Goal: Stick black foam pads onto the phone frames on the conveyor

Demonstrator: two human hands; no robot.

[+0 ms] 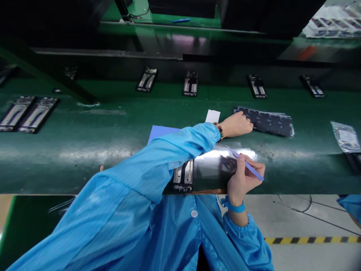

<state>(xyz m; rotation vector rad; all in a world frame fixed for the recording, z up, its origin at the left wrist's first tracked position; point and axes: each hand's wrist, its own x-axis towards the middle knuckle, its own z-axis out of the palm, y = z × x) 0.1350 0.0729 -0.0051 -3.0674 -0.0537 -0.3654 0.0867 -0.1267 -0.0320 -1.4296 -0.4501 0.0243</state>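
My left hand (237, 125) stretches across to the right, its fingers curled closed over the left end of a stack of black die-cut sheets (270, 122); the fingertips are hidden. In my right hand (245, 180), a pair of blue-violet tweezers (251, 168) is held like a pen, tip pointing up and left. Under that tip lies a clear, shiny plastic sheet (211, 162) with some dark shapes on it. An opened phone (183, 177) rests at the bench's front edge, partly covered by my left sleeve.
Several opened phones (190, 83) lie along the back strip, and two more (38, 114) are at the left. A blue-violet sheet (160, 132) and a white card (213, 116) lie near my left arm. A clear bag (345, 136) is at the right. A green post (56, 77) slants at the left.
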